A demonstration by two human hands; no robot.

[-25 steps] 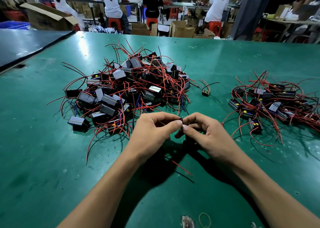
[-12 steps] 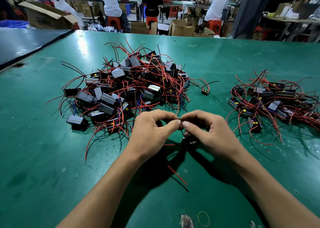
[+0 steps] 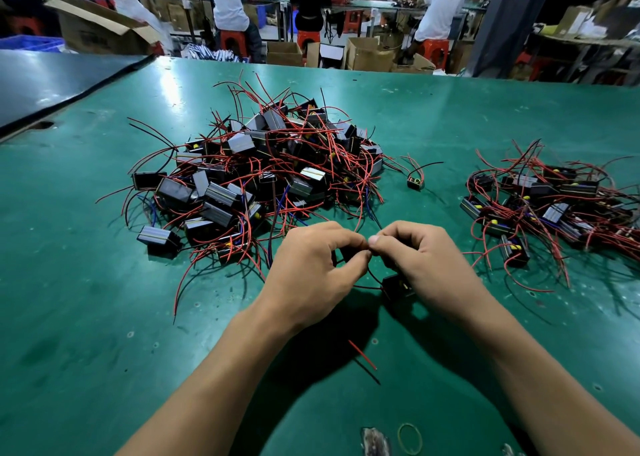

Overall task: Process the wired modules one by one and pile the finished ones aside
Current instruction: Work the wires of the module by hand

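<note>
Pinching wires [image 3: 375,277] of module [image 3: 398,286] at fingertips, left hand [image 3: 311,268] and right hand [image 3: 427,261] both gripping; big pile [image 3: 263,178] behind, smaller pile [image 3: 554,203] right, on table [image 3: 104,317].

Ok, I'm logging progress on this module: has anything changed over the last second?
Barely. The left hand and right hand still pinch the black module's leads together; the loose red wire slid slightly nearer. Nothing was let go. The big pile, small pile and stray module stayed put.
</note>
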